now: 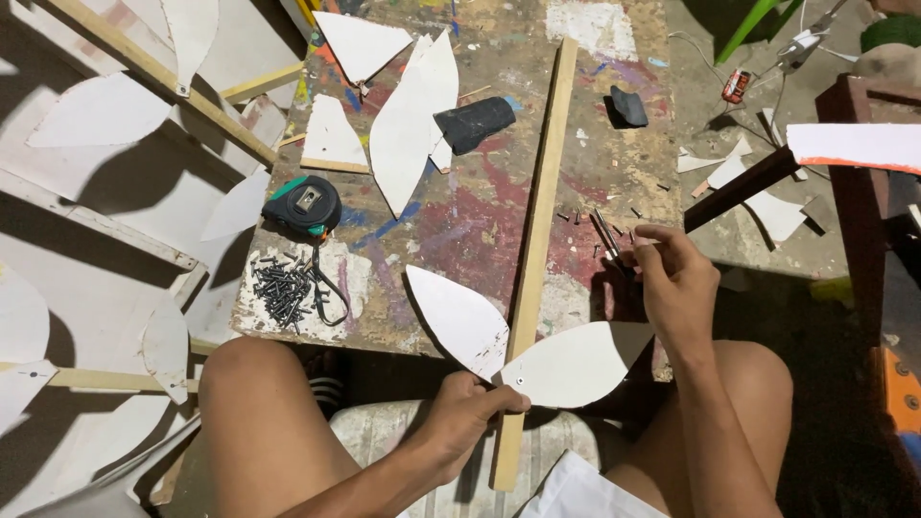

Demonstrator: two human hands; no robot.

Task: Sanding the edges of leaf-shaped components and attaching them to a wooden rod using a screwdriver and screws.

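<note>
two white leaf cutouts [518, 353] already fixed at near end of wooden strip [533, 251], one each side. left hand [460, 414] pinched strip beside that joint. right hand [674, 278] right of strip, grip closed on small tool [606, 236]. more loose cutouts [408, 120] and screw pile [283, 286] left of strip, unused.

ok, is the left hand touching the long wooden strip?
Touching. The head view shows the left hand with its fingers closed around the wooden strip near its lower end, just beside the leaf-shaped white pieces fixed to it.
</note>
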